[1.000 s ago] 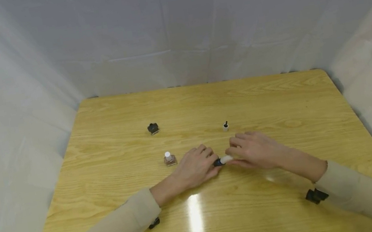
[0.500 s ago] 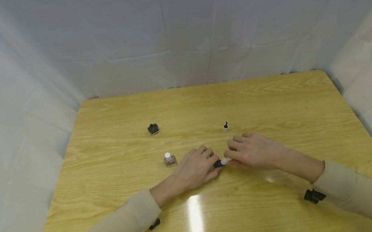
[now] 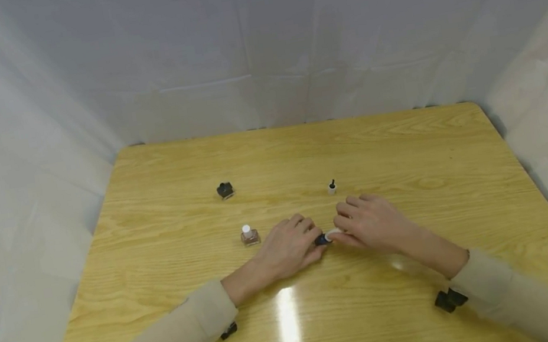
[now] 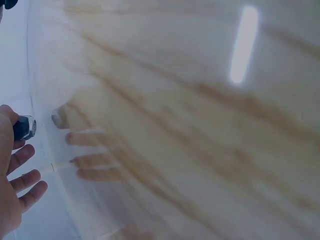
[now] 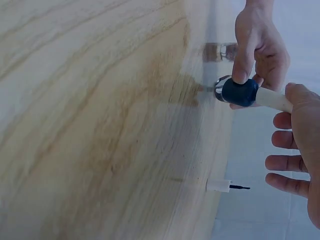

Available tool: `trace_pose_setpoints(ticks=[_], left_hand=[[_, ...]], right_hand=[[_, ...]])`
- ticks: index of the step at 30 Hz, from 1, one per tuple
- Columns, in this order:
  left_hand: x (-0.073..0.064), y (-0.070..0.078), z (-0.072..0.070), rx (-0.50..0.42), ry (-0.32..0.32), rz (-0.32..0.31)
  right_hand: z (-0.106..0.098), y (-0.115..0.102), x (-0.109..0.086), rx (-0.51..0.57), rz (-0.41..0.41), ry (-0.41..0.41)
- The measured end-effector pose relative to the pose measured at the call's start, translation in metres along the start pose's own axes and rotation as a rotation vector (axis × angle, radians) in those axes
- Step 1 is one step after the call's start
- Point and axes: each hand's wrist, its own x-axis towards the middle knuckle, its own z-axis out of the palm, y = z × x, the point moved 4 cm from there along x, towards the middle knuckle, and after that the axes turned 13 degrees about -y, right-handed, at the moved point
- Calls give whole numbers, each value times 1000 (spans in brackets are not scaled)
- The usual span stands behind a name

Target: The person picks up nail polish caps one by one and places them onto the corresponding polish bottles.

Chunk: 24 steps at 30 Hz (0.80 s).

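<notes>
My left hand (image 3: 288, 247) pinches a small dark blue nail polish bottle (image 5: 240, 92) between thumb and fingers. My right hand (image 3: 373, 224) has thumb and index finger on the bottle's long white cap (image 5: 272, 99), its other fingers spread apart in the right wrist view. Cap and bottle neck are in line. In the left wrist view the bottle's glass base faces the camera, while the cap is hidden. Beyond my right hand, a loose white cap (image 3: 332, 187) stands on the table with its black brush pointing up.
A dark nail polish bottle (image 3: 225, 190) without a cap stands farther back on the wooden table (image 3: 383, 147). Just left of my left hand is a pinkish bottle (image 3: 250, 237) with a white cap. Pale sheeting (image 3: 254, 48) surrounds the table's back and sides.
My right hand has shifted along the white cap and turned, its forearm swinging left and its thumb now showing over the cap. My left hand has held the bottle in place.
</notes>
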Motion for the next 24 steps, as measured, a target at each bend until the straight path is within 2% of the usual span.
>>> trace_pose_setpoints(ticks=[8,15,24], left_hand=[[1,-2,-2,5,-13,-13],[2,-3,-4,-15,-32,-18],[2,-3,-5,-18,-28,-9]], right_hand=[[2,-2,2,54,61,45],[-1,0,1,79,78,40],[-9,5,-2,107,-25,-55]])
